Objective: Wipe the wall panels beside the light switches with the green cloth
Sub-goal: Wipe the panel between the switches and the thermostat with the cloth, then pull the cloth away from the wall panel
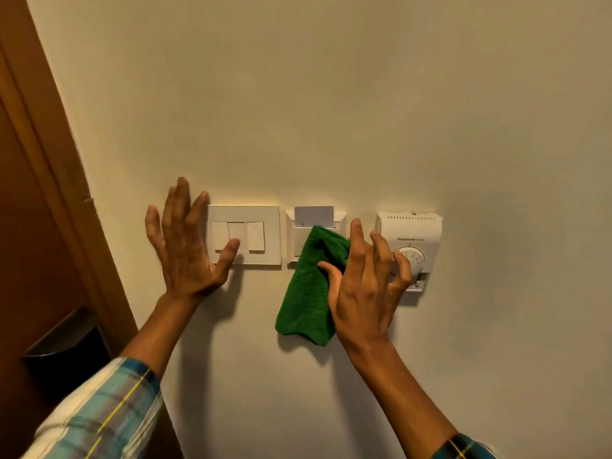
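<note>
A green cloth (306,289) hangs against the cream wall (331,111), its top over the lower part of a key-card holder (316,220). My right hand (367,283) pinches the cloth's right edge with the thumb, fingers spread toward the thermostat. My left hand (185,246) lies flat with fingers apart on the wall, its thumb over the white three-rocker light switch plate (246,235). It holds nothing.
A white dial thermostat (417,236) is mounted right of the card holder, partly behind my right fingers. A brown wooden door frame (59,160) runs down the left side. A dark metal fitting (63,339) sits on the door at lower left.
</note>
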